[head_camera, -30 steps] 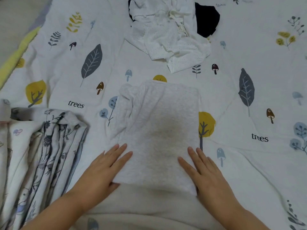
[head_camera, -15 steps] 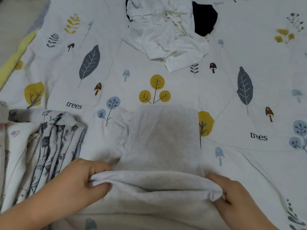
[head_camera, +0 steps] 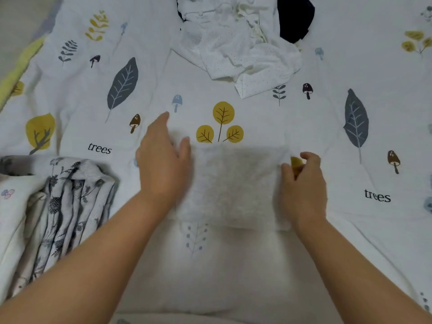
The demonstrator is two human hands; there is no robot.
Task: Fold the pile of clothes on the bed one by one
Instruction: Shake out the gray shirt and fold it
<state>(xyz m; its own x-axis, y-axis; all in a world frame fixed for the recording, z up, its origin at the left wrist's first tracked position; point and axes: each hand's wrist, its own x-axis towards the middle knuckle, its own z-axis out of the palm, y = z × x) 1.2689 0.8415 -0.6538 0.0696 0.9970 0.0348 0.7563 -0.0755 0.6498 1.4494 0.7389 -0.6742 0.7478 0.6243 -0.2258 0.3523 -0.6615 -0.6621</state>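
Observation:
A light grey garment (head_camera: 233, 183) lies folded into a compact rectangle on the printed bed sheet (head_camera: 233, 265), right in front of me. My left hand (head_camera: 161, 160) lies flat over its left edge, fingers straight and pointing away. My right hand (head_camera: 304, 183) sits at the garment's right edge with curled fingers, thumb on the cloth, pinching the upper right corner. Farther back lies the unfolded pile: crumpled white dotted clothes (head_camera: 233, 43) with a dark garment (head_camera: 294, 17) behind them.
Folded clothes, among them a grey floral piece (head_camera: 70, 195), are stacked at the left, close to my left forearm. The bed's yellow-trimmed edge (head_camera: 21, 64) runs along the far left, with floor beyond it.
Both hands lifted the garment's near edge and carried it away from me, halving the rectangle. My left hand has let go and flattened; my right stays at the right edge.

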